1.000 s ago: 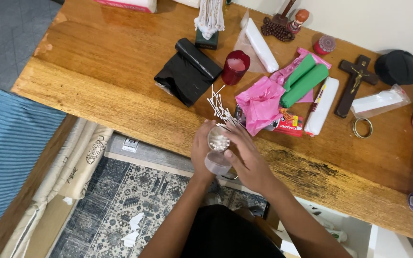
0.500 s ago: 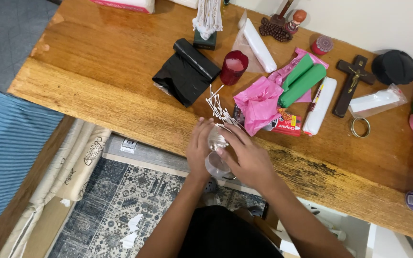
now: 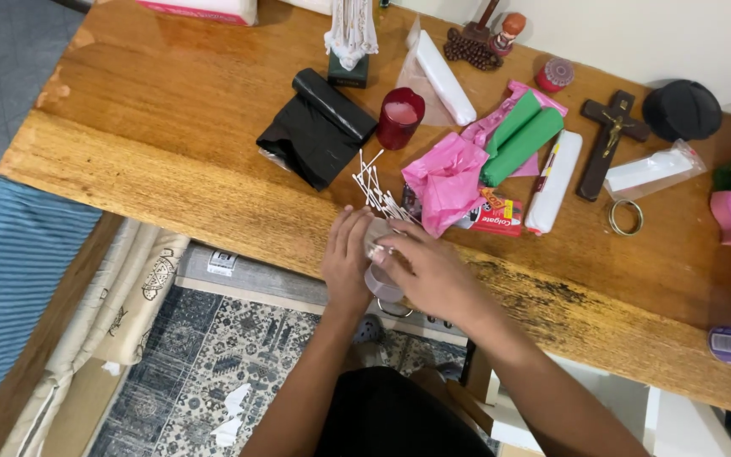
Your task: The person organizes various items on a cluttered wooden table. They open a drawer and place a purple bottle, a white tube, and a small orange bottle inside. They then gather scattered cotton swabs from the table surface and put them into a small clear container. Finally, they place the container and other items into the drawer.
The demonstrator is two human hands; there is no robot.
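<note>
Since half a second ago the right hand [image 3: 433, 272] has slid further over the top of the small clear jar [image 3: 382, 283], so its mouth, visible a second ago, is now covered, while the left hand [image 3: 347, 258] stayed on the jar's left side. Both hands hold the jar together, just at the near edge of the table [image 3: 171, 144]: the left one wraps the wall, fingers curled close, to keep it steady, and the right one presses flat from above with fingers bent around the rim. Kept this low and close to the body, the jar is easy to turn or close. A bunch of cotton swabs [image 3: 376, 188] lies just behind the hands, near a pink bag [image 3: 447, 176] and a red candle [image 3: 400, 117]. Farther back lie a black roll [image 3: 316, 127], green rolls [image 3: 522, 140] and a cross [image 3: 606, 142]. The wooden top is worn and stained near the front. Below it are a patterned rug [image 3: 175, 372] and a blue striped cloth [image 3: 6, 288].
</note>
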